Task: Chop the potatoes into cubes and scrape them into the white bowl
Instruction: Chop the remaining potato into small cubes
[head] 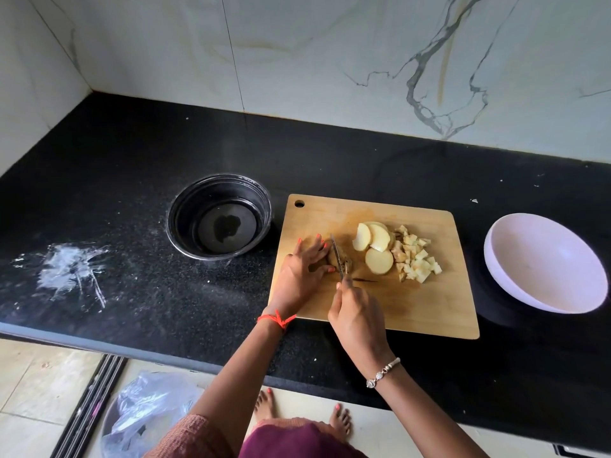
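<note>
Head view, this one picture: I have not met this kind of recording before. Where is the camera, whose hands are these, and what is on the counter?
There is no machine here. A person wears a wide-angle camera on the head, looking forward and down, so the two arms coming in from below are the wearer's own. The left hand steadies a potato piece on the wooden cutting board, with thumb and fingers pinching it. The right hand grips a knife, its blade set down on that piece. Further right on the board lie potato slices and a heap of potato cubes. The board rests on a black counter. To its right stands the white bowl, with nothing in it yet; to its left is a dark round bowl. A white smear marks the counter at far left.
</note>
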